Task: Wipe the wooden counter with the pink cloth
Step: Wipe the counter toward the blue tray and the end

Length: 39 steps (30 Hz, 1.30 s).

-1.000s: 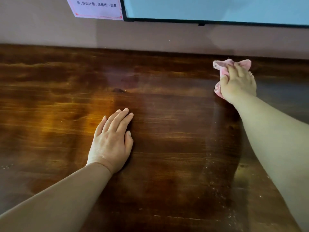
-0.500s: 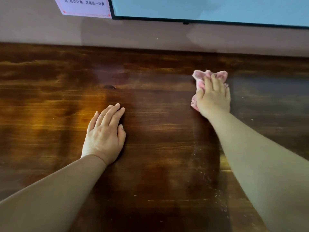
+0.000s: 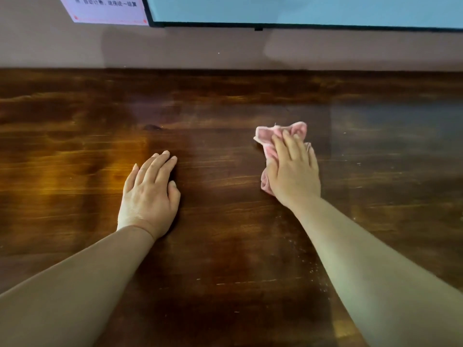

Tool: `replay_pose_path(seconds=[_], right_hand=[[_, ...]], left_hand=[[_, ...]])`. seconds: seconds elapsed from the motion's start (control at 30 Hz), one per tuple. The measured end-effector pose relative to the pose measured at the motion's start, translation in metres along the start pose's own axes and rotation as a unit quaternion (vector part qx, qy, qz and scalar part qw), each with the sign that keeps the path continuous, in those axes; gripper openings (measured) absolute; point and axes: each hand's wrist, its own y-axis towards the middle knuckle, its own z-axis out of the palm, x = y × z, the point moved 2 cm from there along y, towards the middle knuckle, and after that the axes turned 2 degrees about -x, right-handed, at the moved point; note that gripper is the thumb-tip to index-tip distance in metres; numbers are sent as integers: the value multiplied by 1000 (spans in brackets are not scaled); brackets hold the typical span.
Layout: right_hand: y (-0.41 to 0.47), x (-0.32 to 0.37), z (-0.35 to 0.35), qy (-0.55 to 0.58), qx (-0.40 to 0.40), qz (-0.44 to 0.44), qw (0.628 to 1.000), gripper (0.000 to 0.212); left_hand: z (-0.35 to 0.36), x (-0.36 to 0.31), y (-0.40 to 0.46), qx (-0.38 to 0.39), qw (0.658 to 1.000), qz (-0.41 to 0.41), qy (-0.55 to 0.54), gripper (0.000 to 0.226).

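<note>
Head view: the right hand (image 3: 292, 171) presses the bunched pink cloth (image 3: 269, 139) onto the counter (image 3: 225, 246), fingers fairly straight over it, thumb hidden. A second ago the cloth was near the wall (image 3: 175, 51); it has been drawn toward the person, so a stroke is under way. The left hand (image 3: 150, 194) stays flat and empty, left of the cloth.

right hand (image 3: 292, 169) on pink cloth (image 3: 268, 136)
</note>
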Motion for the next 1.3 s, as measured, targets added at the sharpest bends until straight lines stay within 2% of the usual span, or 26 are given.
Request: replay_pose_path(seconds=[0.13, 0.27, 0.37, 0.47, 0.57, 0.67, 0.77, 0.87, 0.97, 1.07, 1.17, 1.3], right_hand=[[-8, -10, -4, -1, 6, -58, 998, 57], [18, -7, -3, -1, 8, -9, 1000, 56], [-15, 6, 2, 6, 4, 25, 1000, 57], [-60, 8, 4, -7, 20, -46, 999, 61], [-45, -8, 0, -9, 33, -87, 996, 60], [-16, -8, -2, -9, 16, -27, 999, 54], [-40, 4, 1, -1, 19, 19, 1000, 57], [-91, 8, 2, -7, 29, -39, 999, 61], [-88, -5, -1, -9, 49, -91, 995, 61], [-59, -7, -3, -16, 41, -43, 998, 60], [-73, 3, 2, -9, 31, 17, 999, 60], [-132, 2, 4, 2, 31, -54, 998, 58]], left_hand=[[1, 1, 0, -3, 1000, -4, 1, 50], [1, 1, 0, -2, 1000, -2, 2, 50], [0, -1, 0, 3, 1000, -1, 5, 50], [0, 1, 0, 1, 1000, -1, 5, 50], [3, 1, 0, -6, 1000, 0, 6, 49], [3, 1, -1, -6, 1000, -3, 9, 49], [1, -1, -1, -3, 1000, -3, 8, 49], [1, 0, -1, -6, 1000, -1, 1, 49], [2, 2, -1, -7, 1000, -1, 1, 49], [2, 1, 0, -7, 1000, 4, 3, 49], [0, 0, -1, -5, 1000, 0, 2, 49], [-1, 0, -1, -4, 1000, 1, 0, 49]])
